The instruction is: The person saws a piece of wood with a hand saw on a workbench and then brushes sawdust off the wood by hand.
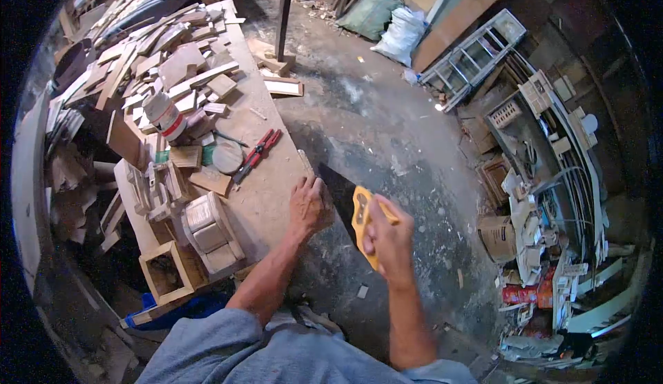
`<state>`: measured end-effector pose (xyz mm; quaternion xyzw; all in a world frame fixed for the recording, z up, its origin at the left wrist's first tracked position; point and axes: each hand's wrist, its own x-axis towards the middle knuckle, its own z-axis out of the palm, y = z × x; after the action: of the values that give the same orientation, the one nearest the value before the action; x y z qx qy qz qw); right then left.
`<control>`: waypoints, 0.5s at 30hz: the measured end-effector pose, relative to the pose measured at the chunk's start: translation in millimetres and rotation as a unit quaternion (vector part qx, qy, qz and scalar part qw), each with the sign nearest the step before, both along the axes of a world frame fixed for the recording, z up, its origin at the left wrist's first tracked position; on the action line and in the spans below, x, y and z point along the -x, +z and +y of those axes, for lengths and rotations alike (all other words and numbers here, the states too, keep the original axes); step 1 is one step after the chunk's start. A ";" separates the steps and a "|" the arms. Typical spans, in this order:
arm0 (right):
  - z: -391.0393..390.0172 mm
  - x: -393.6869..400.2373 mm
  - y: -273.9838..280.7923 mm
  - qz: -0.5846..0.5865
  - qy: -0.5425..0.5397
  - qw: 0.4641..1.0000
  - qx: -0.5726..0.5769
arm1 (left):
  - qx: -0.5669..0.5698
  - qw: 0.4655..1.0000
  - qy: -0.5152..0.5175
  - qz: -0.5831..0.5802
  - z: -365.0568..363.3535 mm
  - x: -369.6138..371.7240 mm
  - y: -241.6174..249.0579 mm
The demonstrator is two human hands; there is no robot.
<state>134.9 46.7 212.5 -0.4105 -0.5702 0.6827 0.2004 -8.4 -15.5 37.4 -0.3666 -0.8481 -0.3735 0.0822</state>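
My right hand (391, 240) is wrapped around the yellow handle (360, 222) of a handsaw. The saw's dark blade (337, 185) points away from me, close along the right edge of the workbench (266, 228). At that same edge my left hand (309, 206) presses down with bent fingers on a narrow wood strip (304, 163), whose far end shows beyond the fingertips; the rest is hidden under the hand. Left of this hand, red-handled pliers (258, 155) lie on the bench near a round pale disc (227, 157).
Wood offcuts (183, 66) cover the bench's far part, with a jar (164, 117) among them. A square wooden frame (166, 273) sits at the near left. A post (284, 14) stands beyond the bench. Sacks (402, 35), a ladder (476, 59) and cluttered shelving line the right side.
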 end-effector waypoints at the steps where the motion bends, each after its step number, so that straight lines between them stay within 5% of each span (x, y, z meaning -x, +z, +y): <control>1: -0.9 -11.6 12.3 -0.009 0.000 1.000 -0.011 | -0.002 1.000 0.000 0.004 1.3 2.0 2.9; 5: 3.4 10.0 11.0 -0.036 -0.015 0.999 -0.034 | -0.023 0.999 -0.013 0.035 2.8 15.2 -26.4; 11: 79.9 64.8 -100.3 0.060 0.041 0.993 0.092 | -0.013 0.999 -0.038 -0.020 0.7 4.2 -2.0; 15: 14.7 53.2 -73.6 0.058 -0.006 0.998 -0.025 | -0.024 1.000 -0.002 -0.010 2.2 2.1 3.4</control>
<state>81.7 61.4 138.9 -0.3682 -0.5719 0.6900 0.2474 -10.5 -13.3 40.8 -0.3622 -0.8388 -0.3981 0.0816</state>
